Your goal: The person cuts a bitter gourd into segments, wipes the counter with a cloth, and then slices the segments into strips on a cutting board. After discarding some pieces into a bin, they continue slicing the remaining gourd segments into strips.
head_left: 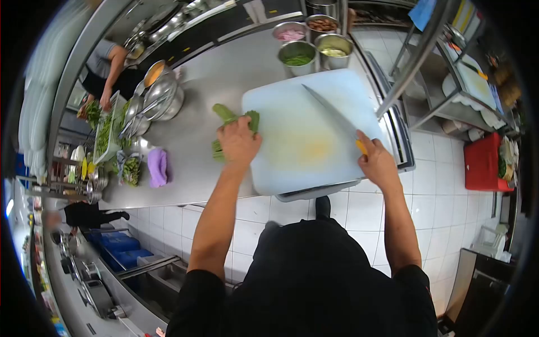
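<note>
My left hand (240, 143) is at the left edge of a white cutting board (292, 174), its fingers curled over green vegetables. A thick pale-green piece (223, 111) sticks out above the fingers, and a bunch of green stalks (218, 150) shows below them; the rest is hidden under my palm. My right hand (379, 163) is closed around the yellow handle of a kitchen knife (332, 111). Its long blade points away to the upper left, low over the board. Faint yellowish stains mark the board's middle.
Metal pots with cut greens (297, 60), pale pieces (334, 49) and pink slices (289, 33) stand behind the board. A purple cloth (158, 167) and steel bowls (164, 101) lie left. Another person's hand (105, 100) is beside a basket of greens (105, 132). A metal post (415, 59) rises right.
</note>
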Available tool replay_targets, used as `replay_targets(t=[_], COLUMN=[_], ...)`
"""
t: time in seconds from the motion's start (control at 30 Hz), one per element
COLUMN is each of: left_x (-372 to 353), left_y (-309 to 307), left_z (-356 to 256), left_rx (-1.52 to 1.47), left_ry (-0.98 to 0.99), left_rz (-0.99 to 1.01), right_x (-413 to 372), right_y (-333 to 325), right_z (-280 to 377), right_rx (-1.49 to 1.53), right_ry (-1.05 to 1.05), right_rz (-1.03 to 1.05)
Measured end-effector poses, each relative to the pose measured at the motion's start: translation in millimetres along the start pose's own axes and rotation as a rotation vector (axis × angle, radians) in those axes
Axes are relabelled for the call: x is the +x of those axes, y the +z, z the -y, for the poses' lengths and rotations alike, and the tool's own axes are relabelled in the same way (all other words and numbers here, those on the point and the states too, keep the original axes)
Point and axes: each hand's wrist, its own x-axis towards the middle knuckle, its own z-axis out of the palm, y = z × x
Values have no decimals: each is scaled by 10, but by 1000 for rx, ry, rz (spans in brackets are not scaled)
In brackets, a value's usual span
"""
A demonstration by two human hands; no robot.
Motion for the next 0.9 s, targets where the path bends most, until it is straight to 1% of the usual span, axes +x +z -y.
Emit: replay_targets(t=[0.03,0.07,0.13,0.17,0.2,0.27,0.3,0.33,0.37,0.47,0.57,0.63,0.73,0.83,0.9], left_x=[78,96,-53,-123,-175,-271,-331,-378,-394,-405,-448,-556,-626,-641,-655], left_y=[-142,-270,-568,-680,-755,-693,-622,-546,-494,-459,-523,-494,-422,-359,-340], left_z=[-118,-276,-514,-648,-820,-1028,-1074,-1102,-1124,-1186,-1254,-1218,-1169,-1194,-1202], left_rx=[-28,-136,-346,-364,-384,-397,-398,-399,-399,-573,-675,-696,-722,-716,-686], left_ry=[-22,32,113,139,169,197,195,196,200,41,-83,-79,-16,21,36], left_rz=[71,111,206,255,301,379,358,333,307,412,408,326,227,181,167], right_x=[-4,-92,-288,-375,-450,-547,-587,-590,-601,-642,-613,-617,-624,-660,-638], right_y=[-82,-151,-322,-398,-452,-437,-437,-464,-431,-373,-477,-492,-310,-137,-56], right_z=[-34,-101,-44,7,33,8,0,36,18,19,163,226,140,92,189], right_rx=[62,123,229,284,288,212,172,192,192,206,273,346,240,187,270], right_ry=[35,-21,3,12,67,115,139,148,126,75,27,-19,44,-12,-116], right_rz=[20,21,57,78,174,364,460,477,441,341,262,219,363,310,152])
